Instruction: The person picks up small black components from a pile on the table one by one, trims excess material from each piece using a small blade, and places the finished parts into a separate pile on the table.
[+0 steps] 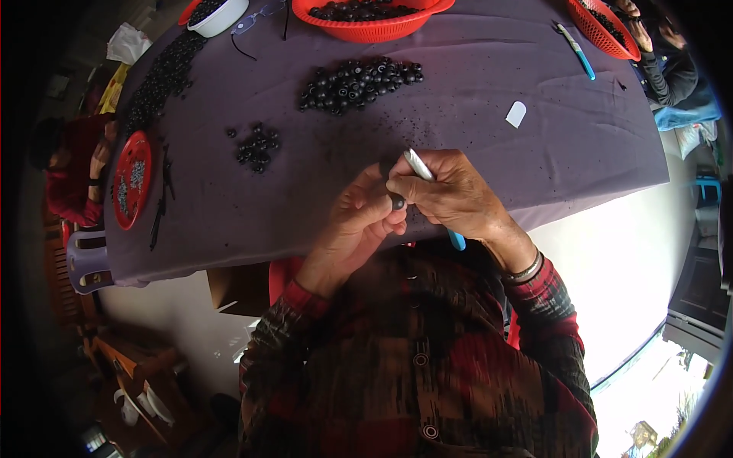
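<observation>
My left hand [357, 217] pinches a small round black part [398, 201] between thumb and fingers, just off the table's near edge. My right hand [467, 197] is closed around a slim knife-like tool [419, 166] with a silvery-white upper end and a blue lower end. Its fingertips meet those of my left hand at the black part. The tool's working tip cannot be made out. Beyond my hands lies a large pile of similar black parts [355, 85], with a smaller pile [258, 147] to its left. Dark crumbs dot the purple-grey cloth [328, 164] between.
A red basin [374, 30] of black parts stands at the far side. Another blue tool [576, 52] and a white tag [516, 114] lie to the right. At left are a red tray [134, 210], a long heap of parts [160, 80] and a person [76, 168]. Another person [672, 76] sits far right.
</observation>
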{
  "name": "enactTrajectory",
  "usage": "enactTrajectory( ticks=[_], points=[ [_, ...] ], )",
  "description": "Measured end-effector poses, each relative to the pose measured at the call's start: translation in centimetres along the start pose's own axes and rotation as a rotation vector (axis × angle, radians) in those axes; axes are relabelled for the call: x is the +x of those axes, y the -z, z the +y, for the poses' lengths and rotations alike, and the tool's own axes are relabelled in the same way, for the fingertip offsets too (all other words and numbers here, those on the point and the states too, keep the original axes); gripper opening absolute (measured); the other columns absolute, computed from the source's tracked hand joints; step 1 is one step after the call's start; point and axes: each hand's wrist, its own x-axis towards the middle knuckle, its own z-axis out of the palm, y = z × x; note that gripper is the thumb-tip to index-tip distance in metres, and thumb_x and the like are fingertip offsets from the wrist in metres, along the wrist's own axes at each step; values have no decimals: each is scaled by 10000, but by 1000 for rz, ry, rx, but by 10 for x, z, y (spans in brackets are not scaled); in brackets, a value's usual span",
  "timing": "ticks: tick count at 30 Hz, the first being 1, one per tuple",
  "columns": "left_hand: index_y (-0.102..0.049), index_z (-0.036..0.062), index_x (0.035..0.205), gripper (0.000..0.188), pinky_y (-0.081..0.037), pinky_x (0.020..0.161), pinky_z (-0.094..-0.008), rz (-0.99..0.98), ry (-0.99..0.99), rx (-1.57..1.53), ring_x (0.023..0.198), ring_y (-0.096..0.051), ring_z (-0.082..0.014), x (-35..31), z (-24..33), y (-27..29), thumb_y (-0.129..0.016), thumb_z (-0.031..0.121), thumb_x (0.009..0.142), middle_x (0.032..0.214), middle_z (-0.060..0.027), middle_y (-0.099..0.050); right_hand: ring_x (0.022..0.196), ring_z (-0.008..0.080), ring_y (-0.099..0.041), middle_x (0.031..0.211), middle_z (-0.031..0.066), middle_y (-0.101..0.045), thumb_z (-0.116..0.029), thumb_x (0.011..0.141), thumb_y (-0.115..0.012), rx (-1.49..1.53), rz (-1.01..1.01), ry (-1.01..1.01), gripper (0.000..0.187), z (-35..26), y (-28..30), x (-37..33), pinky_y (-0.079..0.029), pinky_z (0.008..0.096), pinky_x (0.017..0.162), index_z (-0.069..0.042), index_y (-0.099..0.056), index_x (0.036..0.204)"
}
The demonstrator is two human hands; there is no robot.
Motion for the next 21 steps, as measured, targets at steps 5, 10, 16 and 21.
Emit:
enactTrajectory(
  ticks=[5,10,16,21],
  points=[
    [-469,73,1203,381,-449,654,-260,38,-63,52,715,-510,-79,-1,4,-3,-630,109,860,833,8,-542,470,4,-378,642,-33,-525,-139,906,-595,-114,48,27,110,-2,8,-2,-276,190,394,-32,-602,887],
    [-505,83,1123,301,-481,652,-281,110,-48,45,725,-568,-103,-1,1,3,-601,21,844,774,2,-568,634,81,-578,705,23,-581,-56,880,-629,38,-35,187,86,9,-6,-7,-476,221,577,7,-576,905],
    [-497,65,1187,354,-441,627,-235,59,6,-57,692,-486,-78,-11,7,5,-604,55,850,920,-10,-543,639,67,-570,685,25,-610,-37,834,-664,48,3,82,70,-4,-11,-6,-483,241,587,20,-634,808],
    [-585,43,1061,227,-465,629,-243,290,-179,479,660,-533,-106,-21,43,11,-617,21,837,822,-8,-587,598,119,-592,688,59,-640,-139,829,-639,-623,148,62,125,-24,35,22,-433,256,523,-16,-658,847]
  ],
)
